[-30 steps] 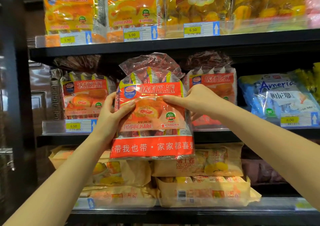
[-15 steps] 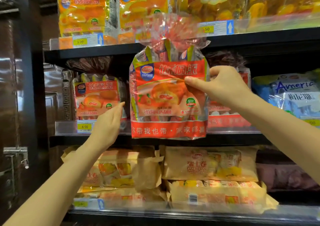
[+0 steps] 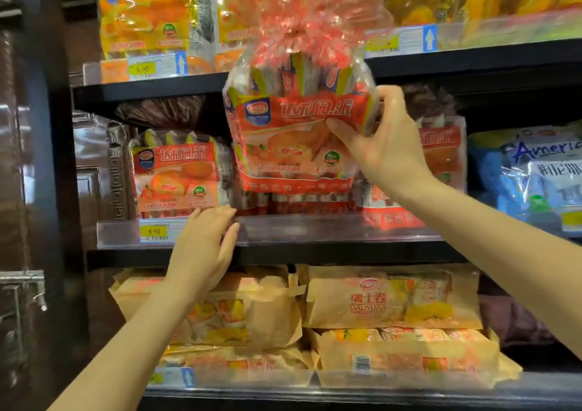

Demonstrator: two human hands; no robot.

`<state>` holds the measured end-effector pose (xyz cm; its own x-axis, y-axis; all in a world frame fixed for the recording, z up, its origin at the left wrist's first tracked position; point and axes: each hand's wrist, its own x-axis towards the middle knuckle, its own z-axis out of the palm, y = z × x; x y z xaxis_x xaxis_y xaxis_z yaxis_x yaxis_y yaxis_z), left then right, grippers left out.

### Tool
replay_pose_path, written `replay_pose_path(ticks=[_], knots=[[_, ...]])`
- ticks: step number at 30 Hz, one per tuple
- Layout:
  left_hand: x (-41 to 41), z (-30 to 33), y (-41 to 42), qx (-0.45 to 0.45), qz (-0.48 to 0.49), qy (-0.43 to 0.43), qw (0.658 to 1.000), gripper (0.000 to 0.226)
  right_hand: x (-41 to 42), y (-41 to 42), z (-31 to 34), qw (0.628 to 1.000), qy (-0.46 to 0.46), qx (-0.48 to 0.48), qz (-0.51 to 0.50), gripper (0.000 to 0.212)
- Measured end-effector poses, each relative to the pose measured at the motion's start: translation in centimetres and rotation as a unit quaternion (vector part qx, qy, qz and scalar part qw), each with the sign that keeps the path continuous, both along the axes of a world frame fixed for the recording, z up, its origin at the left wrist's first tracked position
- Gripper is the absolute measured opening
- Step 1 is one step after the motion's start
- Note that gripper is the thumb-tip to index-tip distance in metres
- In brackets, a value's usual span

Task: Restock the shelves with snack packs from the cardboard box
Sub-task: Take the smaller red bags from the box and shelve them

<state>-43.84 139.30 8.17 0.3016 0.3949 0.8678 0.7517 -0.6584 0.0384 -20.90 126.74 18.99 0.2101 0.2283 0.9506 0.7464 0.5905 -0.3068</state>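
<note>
snack pack (image 3: pixel 296 133) centre frame, gripped by right hand (image 3: pixel 385 146) | left hand (image 3: pixel 204 247) open, fingers on middle shelf (image 3: pixel 315 231) edge | similar packs (image 3: pixel 178 174) alongside

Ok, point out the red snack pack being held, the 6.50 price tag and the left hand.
red snack pack (image 3: pixel 293 146): head view, front label.
6.50 price tag (image 3: pixel 154 231): head view, yellow patch with the number.
left hand (image 3: pixel 204 247): head view, back of the hand.

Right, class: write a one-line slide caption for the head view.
Right hand holds a red snack pack before the middle shelf; left hand reaches there.
</note>
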Motion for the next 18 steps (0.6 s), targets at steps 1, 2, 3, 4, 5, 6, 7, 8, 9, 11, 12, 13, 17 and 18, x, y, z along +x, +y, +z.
replay_pose_path(ticks=[1, 2, 3, 4, 5, 6, 7, 8, 9, 11, 12, 13, 17, 18], knots=[[0.1, -0.1, 0.0, 0.008, 0.000, -0.003, 1.000, 0.057, -0.3, 0.6, -0.2, 1.000, -0.005, 0.002, 0.004, 0.053], [0.1, -0.1, 0.0, 0.014, 0.000, -0.006, 1.000, 0.056, -0.4, 1.2, -0.5, 1.000, -0.009, 0.004, 0.007, 0.053], [0.1, -0.1, 0.1, 0.015, 0.001, -0.009, 1.000, 0.054, -0.5, 1.8, -0.7, 1.000, -0.012, 0.002, 0.009, 0.053], [0.0, -0.2, 0.1, 0.015, 0.002, -0.011, 1.000, 0.053, -0.5, 2.4, -1.0, 1.000, -0.013, -0.004, 0.012, 0.052], [0.0, -0.2, 0.1, 0.014, 0.005, -0.013, 1.000, 0.052, -0.5, 2.9, -1.3, 1.000, -0.013, -0.015, 0.015, 0.052], [0.0, -0.3, 0.2, 0.012, 0.007, -0.016, 1.000, 0.051, -0.5, 3.3, -1.7, 0.999, -0.010, -0.028, 0.021, 0.051], [0.1, -0.3, 0.3, 0.012, 0.008, -0.019, 1.000, 0.050, -0.4, 3.7, -2.0, 0.999, -0.006, -0.042, 0.027, 0.050], [0.1, -0.4, 0.3, 0.013, 0.008, -0.020, 1.000, 0.050, -0.3, 4.1, -2.3, 0.998, -0.002, -0.052, 0.029, 0.050], [0.2, -0.4, 0.4, 0.014, 0.010, -0.021, 1.000, 0.050, -0.2, 4.4, -2.6, 0.998, 0.002, -0.060, 0.028, 0.050], [0.2, -0.6, 0.6, 0.017, 0.014, -0.024, 0.999, 0.046, 0.1, 4.9, -2.8, 0.997, 0.009, -0.075, 0.023, 0.048], [0.3, -0.6, 0.6, 0.021, 0.014, -0.027, 0.999, 0.045, 0.2, 5.1, -2.9, 0.996, 0.013, -0.083, 0.020, 0.047], [0.4, -0.6, 0.7, 0.026, 0.013, -0.030, 0.999, 0.045, 0.3, 5.3, -2.9, 0.996, 0.018, -0.090, 0.018, 0.047], [0.8, -0.8, 0.8, 0.053, 0.013, -0.056, 0.997, 0.043, 0.7, 6.0, -2.9, 0.993, 0.040, -0.111, 0.005, 0.045], [0.8, -0.9, 0.8, 0.059, 0.013, -0.061, 0.996, 0.041, 0.7, 6.1, -2.8, 0.992, 0.042, -0.115, 0.002, 0.045]])
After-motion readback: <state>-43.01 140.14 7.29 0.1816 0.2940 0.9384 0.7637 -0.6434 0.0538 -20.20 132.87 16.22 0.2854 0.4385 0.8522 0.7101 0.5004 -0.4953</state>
